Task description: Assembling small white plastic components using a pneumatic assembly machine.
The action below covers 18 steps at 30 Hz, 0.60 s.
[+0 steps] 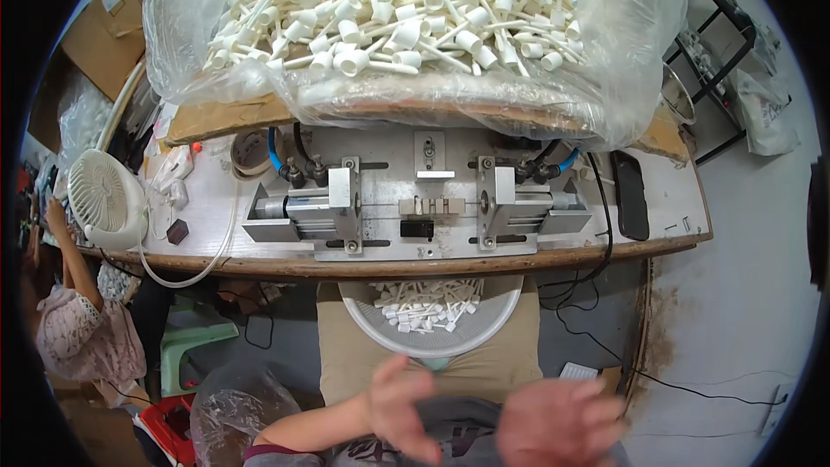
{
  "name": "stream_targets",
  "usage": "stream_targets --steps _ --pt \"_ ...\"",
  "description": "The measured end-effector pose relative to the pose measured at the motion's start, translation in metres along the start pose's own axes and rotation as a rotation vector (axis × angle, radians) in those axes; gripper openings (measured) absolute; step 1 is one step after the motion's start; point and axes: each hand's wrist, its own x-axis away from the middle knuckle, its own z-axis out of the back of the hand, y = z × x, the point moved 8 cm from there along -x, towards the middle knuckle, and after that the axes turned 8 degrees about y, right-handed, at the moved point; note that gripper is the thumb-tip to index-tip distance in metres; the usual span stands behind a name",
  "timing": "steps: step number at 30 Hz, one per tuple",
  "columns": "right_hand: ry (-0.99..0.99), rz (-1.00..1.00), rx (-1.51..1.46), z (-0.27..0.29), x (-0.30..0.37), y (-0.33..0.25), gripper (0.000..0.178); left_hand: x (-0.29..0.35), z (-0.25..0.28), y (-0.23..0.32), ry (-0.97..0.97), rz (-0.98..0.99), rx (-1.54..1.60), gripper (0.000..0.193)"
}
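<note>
My left hand (401,408) is raised over my lap, its fingers apart and nothing in it. To its right, my right hand (560,422) is held up too, blurred by motion, with the fingers spread and no object visible in it. Beyond them a grey-white basket (360,322) rests on my lap under the table edge, holding many small white scoops (425,304). On the table stands a metal fixture (389,229) with two facing pneumatic cylinders (303,214) and a small beige block (430,207) between them. Neither hand touches the basket or the fixture.
A large heap of white scoops (406,13) lies in clear plastic on cardboard behind the fixture. A white fan (104,199) and a tape roll (252,154) sit left; a black phone (631,195) lies right. Cables (596,350) hang at right. Another person (91,337) sits far left.
</note>
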Motion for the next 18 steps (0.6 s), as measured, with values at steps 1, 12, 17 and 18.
stream_targets --steps 1,12,17,18 --pt "0.051 0.135 0.311 0.008 -0.014 -0.01 0.031 0.002 0.001 -0.011 -0.005 0.11 0.049 0.061" --pt "0.361 0.316 0.623 0.001 -0.116 -0.028 0.038 0.016 -0.017 -0.046 -0.259 0.439 0.042 0.068" --pt "0.322 0.468 0.559 -0.021 -0.132 -0.04 0.035 0.013 -0.034 -0.039 -0.178 0.437 0.152 0.063" --pt "0.299 0.464 0.566 -0.027 -0.134 -0.044 0.035 0.012 -0.036 -0.038 -0.152 0.439 0.167 0.059"
